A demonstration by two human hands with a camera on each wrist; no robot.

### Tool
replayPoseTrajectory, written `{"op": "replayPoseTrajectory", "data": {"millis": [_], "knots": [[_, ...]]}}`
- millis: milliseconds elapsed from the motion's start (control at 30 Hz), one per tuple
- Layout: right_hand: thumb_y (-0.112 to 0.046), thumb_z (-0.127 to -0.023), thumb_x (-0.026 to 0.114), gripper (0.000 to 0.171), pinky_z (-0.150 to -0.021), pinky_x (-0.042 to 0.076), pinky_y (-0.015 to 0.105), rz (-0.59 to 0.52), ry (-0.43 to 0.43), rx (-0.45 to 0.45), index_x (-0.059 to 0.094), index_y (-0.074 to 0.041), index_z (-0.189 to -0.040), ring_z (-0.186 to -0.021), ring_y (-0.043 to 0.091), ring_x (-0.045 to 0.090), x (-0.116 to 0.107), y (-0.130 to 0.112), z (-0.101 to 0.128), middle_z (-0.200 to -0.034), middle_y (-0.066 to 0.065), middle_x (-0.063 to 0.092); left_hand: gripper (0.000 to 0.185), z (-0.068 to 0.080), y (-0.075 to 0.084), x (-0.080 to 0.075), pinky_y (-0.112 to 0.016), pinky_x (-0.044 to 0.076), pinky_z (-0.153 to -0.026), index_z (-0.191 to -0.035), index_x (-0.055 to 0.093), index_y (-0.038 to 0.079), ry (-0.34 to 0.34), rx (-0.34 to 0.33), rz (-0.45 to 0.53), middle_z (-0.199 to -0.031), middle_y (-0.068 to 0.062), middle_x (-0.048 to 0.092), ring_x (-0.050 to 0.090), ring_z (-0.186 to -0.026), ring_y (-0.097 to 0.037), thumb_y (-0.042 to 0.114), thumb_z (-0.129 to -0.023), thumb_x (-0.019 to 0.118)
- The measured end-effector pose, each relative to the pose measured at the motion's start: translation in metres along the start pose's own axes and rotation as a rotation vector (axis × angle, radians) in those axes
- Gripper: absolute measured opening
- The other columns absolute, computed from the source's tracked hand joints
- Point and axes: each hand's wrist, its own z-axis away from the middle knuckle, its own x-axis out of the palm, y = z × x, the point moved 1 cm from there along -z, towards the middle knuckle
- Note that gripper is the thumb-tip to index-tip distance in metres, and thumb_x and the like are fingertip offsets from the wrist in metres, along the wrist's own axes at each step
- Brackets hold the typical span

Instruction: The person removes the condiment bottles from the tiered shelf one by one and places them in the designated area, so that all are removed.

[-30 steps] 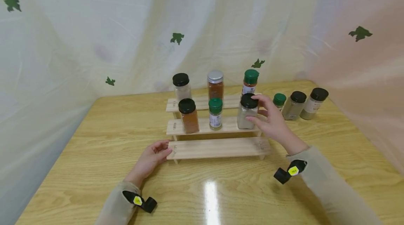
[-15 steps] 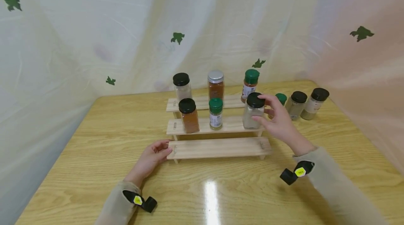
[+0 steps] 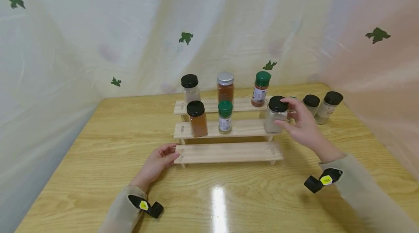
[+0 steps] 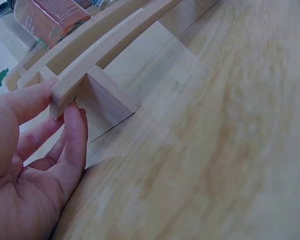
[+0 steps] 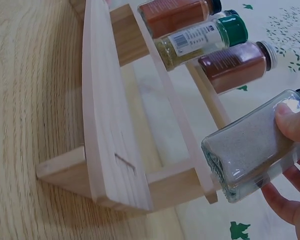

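A person's right hand [image 3: 302, 125] grips a black-capped jar of pale powder [image 3: 276, 114] at the right end of the middle step of a three-tier wooden spice rack [image 3: 226, 153] on a wooden desk [image 3: 98, 175], its base at or just off the step's edge. The left hand [image 3: 157, 162], fingers relaxed, presses against the left end of the rack's lowest step, thumb over its corner. The jar looks rigid, smooth and probably breakable, moderately weighty; a grip round its flat sides below the cap seems safest. On the rack stand five other jars; the green-capped jar [image 3: 224, 117] on the middle step carries a white label whose print is too small to read.
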Motion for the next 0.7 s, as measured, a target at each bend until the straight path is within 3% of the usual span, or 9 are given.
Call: {"op": "replayPoseTrajectory", "data": {"millis": [167, 433, 700], "knots": [[0.016, -0.074, 0.070, 0.061, -0.080, 0.036, 0.000, 0.001, 0.008, -0.043, 0.043, 0.005, -0.128, -0.101, -0.012, 0.041, -0.006, 0.003, 0.003, -0.117, 0.019, 0.051, 0.046, 0.001, 0.001, -0.001, -0.016, 0.047, -0.070, -0.133, 0.042, -0.012, 0.000, 0.003, 0.005, -0.098, 0.002, 0.052, 0.051, -0.083, -0.001, 0.003, -0.092, 0.056], [0.015, -0.075, 0.069, 0.061, -0.082, 0.035, -0.001, 0.039, 0.002, -0.011, 0.041, 0.004, -0.128, -0.104, -0.015, 0.039, -0.013, 0.007, 0.006, -0.117, 0.012, 0.049, 0.046, 0.000, 0.001, -0.001, -0.017, 0.047, -0.070, -0.133, 0.042, -0.011, 0.004, -0.004, -0.003, -0.099, 0.002, 0.051, 0.051, -0.083, -0.002, 0.005, -0.092, 0.057], [0.015, -0.077, 0.068, 0.060, -0.080, 0.038, 0.000, 0.003, 0.005, 0.024, 0.040, 0.005, -0.128, -0.101, -0.014, 0.043, -0.022, 0.011, 0.011, -0.114, -0.020, 0.041, 0.045, 0.000, 0.001, 0.000, -0.017, 0.047, -0.069, -0.132, 0.043, -0.012, 0.011, -0.001, 0.002, -0.097, 0.002, 0.052, 0.051, -0.082, -0.002, 0.003, -0.092, 0.057]]}}
